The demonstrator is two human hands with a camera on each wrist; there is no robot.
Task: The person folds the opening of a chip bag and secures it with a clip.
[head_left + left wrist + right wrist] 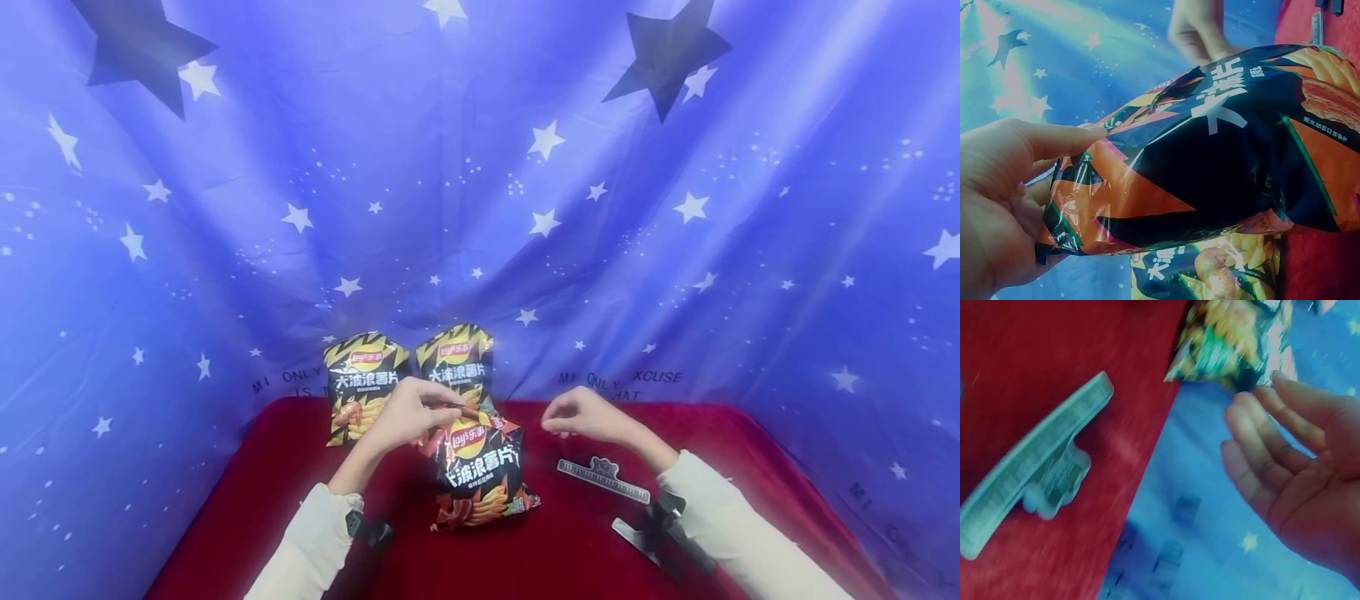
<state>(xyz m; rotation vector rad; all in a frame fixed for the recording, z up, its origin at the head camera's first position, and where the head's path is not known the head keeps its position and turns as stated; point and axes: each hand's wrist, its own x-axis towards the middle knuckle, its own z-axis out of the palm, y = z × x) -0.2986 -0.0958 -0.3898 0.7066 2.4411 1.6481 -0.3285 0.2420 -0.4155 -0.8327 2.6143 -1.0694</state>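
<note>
A black and red Lay's chip bag stands upright in the middle of the head view, its top folded down. My left hand pinches that bag at its upper left corner. In the left wrist view the thumb lies on the front of the shiny wrapper, and the other fingers are partly hidden behind it. To the right of the bag, my right hand hovers apart from it with loosely bent fingers and nothing in them. Below this hand a clear long-jawed sealing clip lies on the red cloth.
Two black and yellow chip bags stand behind the held one. A second clear clip lies nearer me, partly covered by the right wrist's camera mount. Red cloth covers the table, and a blue starry curtain hangs behind.
</note>
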